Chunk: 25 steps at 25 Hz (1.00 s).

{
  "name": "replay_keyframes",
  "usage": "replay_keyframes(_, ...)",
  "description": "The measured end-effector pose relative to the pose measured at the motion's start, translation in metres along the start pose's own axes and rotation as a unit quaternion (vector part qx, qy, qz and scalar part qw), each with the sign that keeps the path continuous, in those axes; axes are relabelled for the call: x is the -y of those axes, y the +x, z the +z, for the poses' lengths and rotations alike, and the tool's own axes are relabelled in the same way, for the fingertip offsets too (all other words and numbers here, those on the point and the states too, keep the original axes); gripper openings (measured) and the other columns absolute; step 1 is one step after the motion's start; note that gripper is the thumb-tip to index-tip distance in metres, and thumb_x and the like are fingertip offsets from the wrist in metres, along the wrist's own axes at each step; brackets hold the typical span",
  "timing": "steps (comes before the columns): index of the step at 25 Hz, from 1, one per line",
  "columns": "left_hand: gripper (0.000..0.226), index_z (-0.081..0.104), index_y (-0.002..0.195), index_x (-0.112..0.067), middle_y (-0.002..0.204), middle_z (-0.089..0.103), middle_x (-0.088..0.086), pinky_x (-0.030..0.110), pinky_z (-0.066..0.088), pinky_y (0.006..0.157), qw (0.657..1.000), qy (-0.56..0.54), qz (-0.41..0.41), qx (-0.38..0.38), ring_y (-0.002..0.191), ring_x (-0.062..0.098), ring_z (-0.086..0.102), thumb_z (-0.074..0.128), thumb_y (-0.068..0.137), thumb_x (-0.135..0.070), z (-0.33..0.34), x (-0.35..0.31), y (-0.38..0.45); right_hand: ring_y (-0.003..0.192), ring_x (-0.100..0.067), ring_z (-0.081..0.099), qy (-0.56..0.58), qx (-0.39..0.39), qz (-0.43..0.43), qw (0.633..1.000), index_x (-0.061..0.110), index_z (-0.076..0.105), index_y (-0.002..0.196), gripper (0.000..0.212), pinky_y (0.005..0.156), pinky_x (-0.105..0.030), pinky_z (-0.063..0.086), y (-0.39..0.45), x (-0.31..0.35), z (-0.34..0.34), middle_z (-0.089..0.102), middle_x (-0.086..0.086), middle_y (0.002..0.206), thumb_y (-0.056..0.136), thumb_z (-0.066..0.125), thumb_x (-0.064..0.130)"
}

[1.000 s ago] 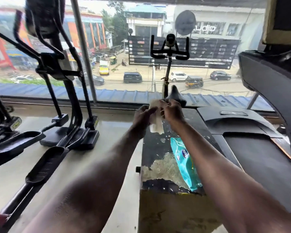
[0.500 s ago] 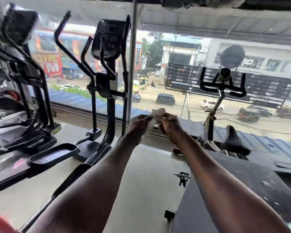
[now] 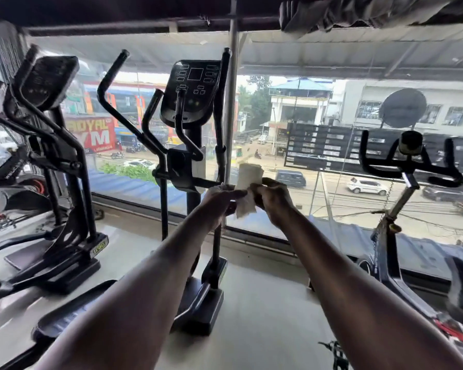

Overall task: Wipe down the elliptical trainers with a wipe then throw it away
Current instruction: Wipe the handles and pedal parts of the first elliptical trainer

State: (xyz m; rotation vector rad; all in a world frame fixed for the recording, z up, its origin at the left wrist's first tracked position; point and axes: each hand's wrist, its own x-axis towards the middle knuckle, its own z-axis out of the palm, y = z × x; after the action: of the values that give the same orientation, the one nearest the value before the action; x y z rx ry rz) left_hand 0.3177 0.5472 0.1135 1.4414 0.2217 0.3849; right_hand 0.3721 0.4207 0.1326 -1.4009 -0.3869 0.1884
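Wipe (image 3: 247, 182) partly hidden between hands (image 3: 247, 200)

A red street sign (image 3: 91, 134) outside the window reads "ROYAL GYM"

So you've got the wipe (image 3: 247, 180) up in front of you, a whitish, slightly see-through sheet, pinched between your left hand (image 3: 219, 200) and right hand (image 3: 271, 197). It's half unfolded: one flap stands up above your fingers (image 3: 269, 182), another crumpled bit hangs down between your two hands. It isn't touching any machine.

The nearer elliptical trainer (image 3: 191, 166) is right behind the wipe: black, upright, its console with a small screen and buttons facing you, curved handles either side, base on the pale floor, one foot pedal reaching toward you. The second elliptical trainer (image 3: 51, 161) sits off to your left, same black build, console a bit blurry.
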Motion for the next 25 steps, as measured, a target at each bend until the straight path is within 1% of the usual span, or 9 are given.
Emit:
replay_keyframes(2, 0.01, 0.068, 0.086, -0.007, 0.082, 0.069, 0.012, 0.029, 0.05, 0.064, 0.999, 0.018, 0.012, -0.046, 0.073, 0.024, 0.064, 0.073, 0.079, -0.013, -0.001, -0.009, 0.042, 0.085, -0.02, 0.059, -0.164, -0.047, -0.089, 0.981, 0.009, 0.057, 0.122, 0.043, 0.074, -0.028, 0.048, 0.043, 0.001, 0.0, 0.062, -0.003, 0.101, 0.082, 0.072, 0.017)
replay_keyframes(3, 0.005, 0.067, 0.084, -0.008, 0.079, 0.068, 0.011, 0.028, 0.049, 0.061, 0.998, 0.015, 0.009, -0.063, 0.07, 0.023, 0.062, 0.07, 0.081, -0.01, 0.002, -0.019, 0.067, 0.095, -0.017, 0.056, -0.252, -0.061, -0.191, 0.947, 0.012, 0.053, 0.128, 0.053, 0.083, -0.028, 0.046, 0.069, 0.004, -0.001, 0.058, -0.003, 0.111, 0.08, 0.074, 0.02)
replay_keyframes(5, 0.004, 0.066, 0.081, -0.009, 0.077, 0.065, 0.009, 0.029, 0.048, 0.063, 0.997, -0.013, 0.01, -0.077, 0.071, 0.024, 0.06, 0.066, 0.081, -0.005, 0.011, -0.041, 0.112, 0.11, -0.016, 0.054, -0.345, 0.014, -0.381, 0.858, 0.009, 0.056, 0.129, 0.053, 0.096, -0.029, 0.043, 0.117, 0.012, 0.002, 0.058, -0.008, 0.123, 0.079, 0.074, 0.017)
replay_keyframes(7, 0.009, 0.068, 0.077, -0.012, 0.074, 0.064, 0.006, 0.028, 0.046, 0.065, 0.996, -0.031, 0.029, -0.082, 0.072, 0.022, 0.058, 0.064, 0.079, -0.005, 0.015, -0.061, 0.156, 0.119, -0.022, 0.057, -0.396, 0.097, -0.412, 0.815, 0.011, 0.057, 0.131, 0.049, 0.1, -0.029, 0.042, 0.168, 0.022, 0.008, 0.06, -0.008, 0.13, 0.083, 0.067, 0.016)
replay_keyframes(12, 0.014, 0.07, 0.069, -0.017, 0.056, 0.065, -0.008, 0.014, 0.039, 0.043, 0.983, 0.017, 0.139, -0.117, 0.048, 0.005, 0.054, 0.065, 0.078, -0.007, 0.007, -0.1, 0.234, 0.099, -0.021, 0.067, -0.416, 0.051, -0.433, 0.798, 0.02, 0.072, 0.106, 0.033, 0.082, -0.029, 0.048, 0.267, 0.048, 0.036, 0.072, 0.001, 0.108, 0.086, 0.05, 0.032)
replay_keyframes(15, 0.012, 0.068, 0.077, -0.018, 0.061, 0.065, -0.007, 0.02, 0.043, 0.051, 0.971, 0.006, 0.193, -0.141, 0.055, 0.009, 0.055, 0.065, 0.086, -0.01, -0.021, -0.13, 0.306, 0.083, -0.024, 0.065, -0.407, 0.055, -0.448, 0.794, 0.012, 0.071, 0.093, 0.033, 0.073, -0.027, 0.046, 0.342, 0.067, 0.067, 0.069, -0.003, 0.091, 0.089, 0.043, 0.03)
replay_keyframes(17, 0.009, 0.068, 0.081, -0.017, 0.067, 0.064, 0.0, 0.024, 0.045, 0.054, 0.966, 0.009, 0.222, -0.132, 0.057, 0.012, 0.054, 0.066, 0.086, -0.009, -0.038, -0.151, 0.349, 0.083, -0.028, 0.063, -0.377, 0.067, -0.445, 0.81, 0.005, 0.065, 0.098, 0.035, 0.076, -0.038, 0.051, 0.383, 0.082, 0.088, 0.065, -0.01, 0.091, 0.092, 0.038, 0.026)
replay_keyframes(21, 0.007, 0.066, 0.081, -0.011, 0.063, 0.059, 0.002, 0.022, 0.041, 0.049, 0.958, -0.001, 0.265, -0.109, 0.052, 0.012, 0.049, 0.064, 0.084, -0.005, -0.072, -0.194, 0.433, 0.088, -0.027, 0.063, -0.334, 0.029, -0.426, 0.84, 0.009, 0.064, 0.105, 0.039, 0.08, -0.038, 0.052, 0.453, 0.118, 0.133, 0.068, -0.013, 0.096, 0.075, 0.042, 0.024)
replay_keyframes(25, 0.017, 0.063, 0.074, -0.014, 0.067, 0.06, 0.003, 0.022, 0.038, 0.05, 0.955, -0.021, 0.274, -0.113, 0.055, 0.012, 0.048, 0.06, 0.088, -0.006, -0.089, -0.228, 0.511, 0.092, -0.031, 0.062, -0.375, -0.088, -0.462, 0.799, 0.014, 0.065, 0.109, 0.037, 0.078, -0.033, 0.047, 0.526, 0.151, 0.157, 0.065, -0.015, 0.099, 0.075, 0.049, 0.016)
